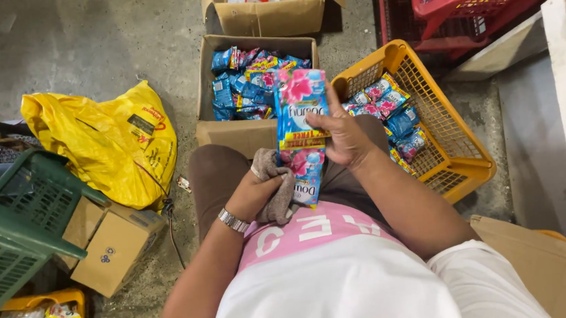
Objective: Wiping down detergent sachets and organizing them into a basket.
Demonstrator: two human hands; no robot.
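Holding a blue and pink sachet strip point(302, 134) tight, the right hand point(343, 134) could drop it; the left hand point(253, 193) squeezes a grey cloth point(277, 186) against it.

Even, moderate overhead light, soft shadows, sharp focus, slight wide-angle distortion.

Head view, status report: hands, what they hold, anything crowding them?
Right hand grips blue-pink sachet strip, upright. Left hand holds grey cloth against strip's lower end. Cardboard box and yellow basket of sachets just beyond.
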